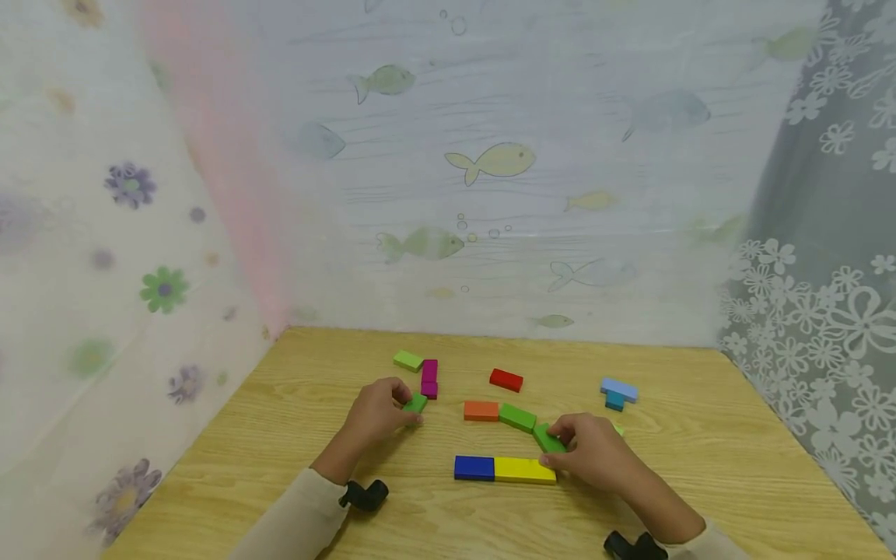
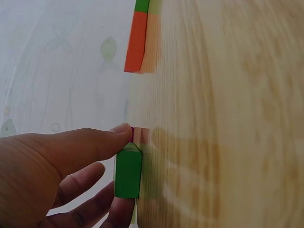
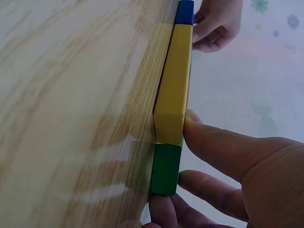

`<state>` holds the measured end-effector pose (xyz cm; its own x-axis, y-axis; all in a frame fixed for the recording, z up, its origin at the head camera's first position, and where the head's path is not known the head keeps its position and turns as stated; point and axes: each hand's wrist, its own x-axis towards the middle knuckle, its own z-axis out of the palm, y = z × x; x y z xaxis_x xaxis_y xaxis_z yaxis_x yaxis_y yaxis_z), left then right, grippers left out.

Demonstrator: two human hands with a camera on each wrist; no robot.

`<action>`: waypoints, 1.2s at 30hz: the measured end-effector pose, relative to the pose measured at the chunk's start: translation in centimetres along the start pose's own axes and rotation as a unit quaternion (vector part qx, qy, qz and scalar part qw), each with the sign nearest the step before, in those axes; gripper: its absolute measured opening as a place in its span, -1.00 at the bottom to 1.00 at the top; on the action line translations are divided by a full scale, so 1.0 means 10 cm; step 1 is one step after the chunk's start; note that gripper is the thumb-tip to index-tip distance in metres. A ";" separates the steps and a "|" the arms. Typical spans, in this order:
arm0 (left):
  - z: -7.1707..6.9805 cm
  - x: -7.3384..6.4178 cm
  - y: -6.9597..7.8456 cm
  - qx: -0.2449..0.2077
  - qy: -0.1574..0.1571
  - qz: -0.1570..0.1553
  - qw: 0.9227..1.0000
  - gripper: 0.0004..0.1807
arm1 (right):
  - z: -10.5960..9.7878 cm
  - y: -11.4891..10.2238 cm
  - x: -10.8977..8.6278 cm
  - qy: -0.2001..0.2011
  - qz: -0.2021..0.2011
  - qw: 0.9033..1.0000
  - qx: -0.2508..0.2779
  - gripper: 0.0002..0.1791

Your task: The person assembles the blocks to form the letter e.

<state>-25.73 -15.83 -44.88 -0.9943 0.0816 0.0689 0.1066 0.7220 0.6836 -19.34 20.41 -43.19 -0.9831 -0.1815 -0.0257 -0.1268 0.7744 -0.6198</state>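
On the left, my left hand [image 1: 378, 411] pinches a green block [image 1: 416, 403] just below two magenta blocks [image 1: 429, 373]. In the left wrist view that block [image 2: 128, 173] lies between thumb and fingers, low against the table. My right hand [image 1: 595, 455] holds another green block [image 1: 548, 438] between thumb and fingers. Its upper end meets a second green block [image 1: 517, 418], which adjoins an orange block [image 1: 481, 411]. Closer to me, a blue block [image 1: 474, 468] and a long yellow block [image 1: 525, 470] lie end to end. The right thumb is by the yellow block's right end.
A lime block [image 1: 408, 360] touches the magenta pair's upper end. A red block [image 1: 506, 379] lies alone further back. At the right, a light blue block [image 1: 619, 389] sits above a teal one [image 1: 614, 401]. Part of a yellow-green piece [image 1: 619, 429] shows behind the right hand.
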 end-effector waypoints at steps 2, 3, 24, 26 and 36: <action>0.00 0.00 0.00 0.001 0.002 0.000 1.000 -0.64 | 0.00 0.00 0.00 -0.001 0.000 1.000 0.002 -0.54; 0.00 -0.01 0.00 0.001 0.003 0.000 1.000 -0.64 | 0.00 0.00 0.00 -0.001 0.001 1.000 0.003 -0.54; 0.01 -0.05 0.10 0.022 0.004 0.020 1.000 -0.71 | -0.01 -0.01 -0.01 0.000 0.000 1.000 0.001 -0.54; 0.02 -0.06 0.13 0.018 -0.003 0.022 1.000 -0.71 | -0.01 -0.01 -0.01 0.000 -0.002 1.000 0.003 -0.54; 0.07 -0.10 0.20 0.008 -0.023 0.046 0.999 -0.69 | -0.01 -0.02 -0.02 -0.001 -0.003 1.000 0.002 -0.57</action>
<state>-24.51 -13.98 -44.07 -0.9789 0.1796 0.0974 0.1983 0.7206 0.6644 -19.17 20.36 -43.01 -0.9819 -0.1882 -0.0235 -0.1328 0.7705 -0.6235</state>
